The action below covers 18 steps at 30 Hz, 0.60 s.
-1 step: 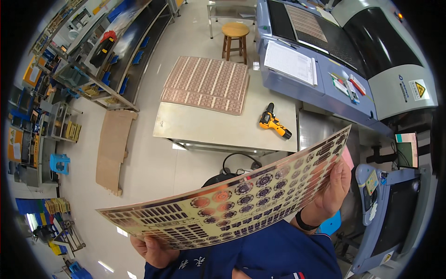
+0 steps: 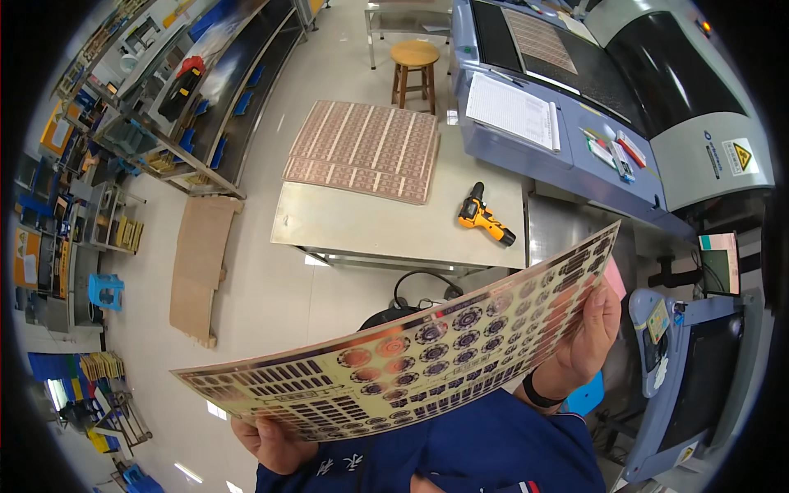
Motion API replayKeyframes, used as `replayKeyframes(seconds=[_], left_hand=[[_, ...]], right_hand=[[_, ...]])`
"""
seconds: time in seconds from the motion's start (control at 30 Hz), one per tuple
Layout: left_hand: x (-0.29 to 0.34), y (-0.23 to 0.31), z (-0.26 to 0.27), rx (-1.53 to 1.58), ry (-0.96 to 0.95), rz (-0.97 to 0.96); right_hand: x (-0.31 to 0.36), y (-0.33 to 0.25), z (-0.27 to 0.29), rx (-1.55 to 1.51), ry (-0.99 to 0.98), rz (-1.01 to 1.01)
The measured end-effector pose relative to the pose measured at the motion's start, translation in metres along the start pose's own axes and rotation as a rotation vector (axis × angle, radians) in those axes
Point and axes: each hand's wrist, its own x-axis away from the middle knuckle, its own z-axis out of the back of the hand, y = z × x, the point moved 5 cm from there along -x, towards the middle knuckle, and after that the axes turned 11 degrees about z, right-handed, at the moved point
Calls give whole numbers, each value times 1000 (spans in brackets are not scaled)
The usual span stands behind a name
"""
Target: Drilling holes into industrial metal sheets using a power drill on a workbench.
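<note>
A large, thin circuit board panel (image 2: 444, 341) is held up in front of my body, tilted so its right end is higher. Its pale yellow-green face bears rows of dark round and bar-shaped patterns, with orange reflections over some. My left hand (image 2: 275, 444) grips the lower edge near the left end, thumb on the face. At the right end my right hand (image 2: 593, 329) is closed on the edge, a black band round that wrist. The fingers behind the panel are hidden. Beyond it, a stack of brown patterned boards (image 2: 362, 152) and a yellow-and-black cordless drill (image 2: 485, 215) lie on a metal table.
The metal table (image 2: 370, 226) stands ahead, with a wooden stool (image 2: 415, 55) behind it. A large blue-grey machine (image 2: 526, 164) on the right carries papers and pens. A brown flat board (image 2: 201, 267) lies on the floor at left, near metal shelving (image 2: 185, 140).
</note>
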Motion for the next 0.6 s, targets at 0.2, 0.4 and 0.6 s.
replayKeyframes(seconds=[0.2, 0.4, 0.6], left_hand=[[-1, 1, -1, -12, -46, 35], [-7, -3, 3, 1, -42, 46], [-11, -5, 7, 10, -51, 2]], right_hand=[[4, 1, 3, 78, 17, -44], [6, 1, 3, 66, 62, -22], [7, 0, -2, 67, 23, -91]])
